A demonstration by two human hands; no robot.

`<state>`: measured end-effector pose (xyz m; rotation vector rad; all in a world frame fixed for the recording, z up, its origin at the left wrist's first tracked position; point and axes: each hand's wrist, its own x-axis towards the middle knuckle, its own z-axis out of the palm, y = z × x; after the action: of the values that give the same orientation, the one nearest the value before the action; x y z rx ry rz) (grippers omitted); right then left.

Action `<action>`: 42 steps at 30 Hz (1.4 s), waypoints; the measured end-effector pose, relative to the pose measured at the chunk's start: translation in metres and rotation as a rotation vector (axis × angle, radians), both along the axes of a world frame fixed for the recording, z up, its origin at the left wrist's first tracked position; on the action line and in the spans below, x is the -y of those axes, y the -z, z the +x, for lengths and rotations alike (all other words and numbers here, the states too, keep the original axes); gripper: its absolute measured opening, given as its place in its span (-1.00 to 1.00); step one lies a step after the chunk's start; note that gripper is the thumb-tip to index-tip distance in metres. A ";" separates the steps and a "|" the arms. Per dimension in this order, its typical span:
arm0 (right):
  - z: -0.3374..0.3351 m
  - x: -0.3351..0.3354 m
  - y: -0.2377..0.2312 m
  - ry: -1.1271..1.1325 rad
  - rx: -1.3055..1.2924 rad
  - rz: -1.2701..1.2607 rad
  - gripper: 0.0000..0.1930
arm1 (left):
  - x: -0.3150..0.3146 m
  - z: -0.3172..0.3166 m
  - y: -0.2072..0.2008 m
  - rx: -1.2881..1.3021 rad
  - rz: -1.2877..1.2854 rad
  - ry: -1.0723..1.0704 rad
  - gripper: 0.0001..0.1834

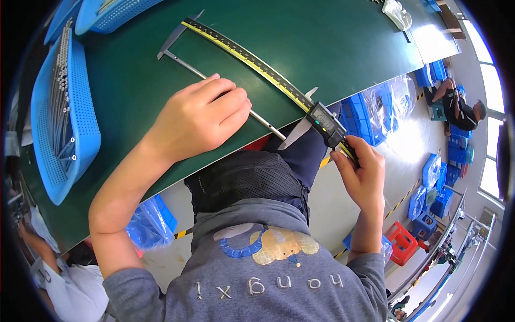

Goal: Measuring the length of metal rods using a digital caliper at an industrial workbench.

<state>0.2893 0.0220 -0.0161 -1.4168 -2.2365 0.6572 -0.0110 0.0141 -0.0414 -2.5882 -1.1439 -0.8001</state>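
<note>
My left hand (201,121) is closed round the middle of a thin silver metal rod (267,125), just over the table's near edge. A long digital caliper (257,65) with a yellow and black scale lies alongside the rod, stretching from the far left to the near right. One rod end is at the caliper's far jaw, the other at its sliding jaw; I cannot tell whether both touch. My right hand (366,174) grips the caliper's near end, thumb and fingers just behind the display housing.
A blue perforated basket (88,115) with many metal rods stands at the left of the green table (300,37). Another blue basket (110,20) is at the far left. A clear plastic bag (397,15) lies far right. Blue crates (360,119) stand beyond the table edge. Other people sit at both sides.
</note>
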 end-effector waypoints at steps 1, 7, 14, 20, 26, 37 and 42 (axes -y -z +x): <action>0.000 0.000 0.000 0.005 0.019 -0.002 -0.72 | 0.000 0.000 -0.001 0.002 -0.007 -0.003 -0.80; -0.005 0.000 0.003 0.049 0.072 -0.035 -0.70 | -0.003 -0.004 0.000 -0.003 0.026 -0.014 -0.85; -0.007 0.008 0.004 0.025 0.064 -0.024 -0.70 | 0.002 -0.008 -0.006 0.018 -0.101 0.008 -0.76; -0.004 0.004 0.000 0.041 0.093 -0.059 -0.64 | -0.008 -0.002 -0.001 0.042 -0.153 0.026 -0.70; -0.011 -0.005 -0.006 -0.034 0.023 -0.002 -0.64 | -0.006 -0.010 -0.010 -0.031 -0.087 0.002 -0.78; 0.002 -0.007 0.009 -0.016 0.055 -0.031 -0.74 | -0.052 -0.047 -0.097 -0.104 0.086 -0.238 -0.82; 0.008 -0.010 0.010 -0.008 -0.003 -0.045 -0.74 | -0.140 -0.112 -0.077 -0.205 -0.089 -0.506 -0.92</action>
<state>0.2975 0.0322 -0.0263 -1.4280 -2.2396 0.7158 -0.1232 0.1539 0.0359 -2.2153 -1.6896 -0.3699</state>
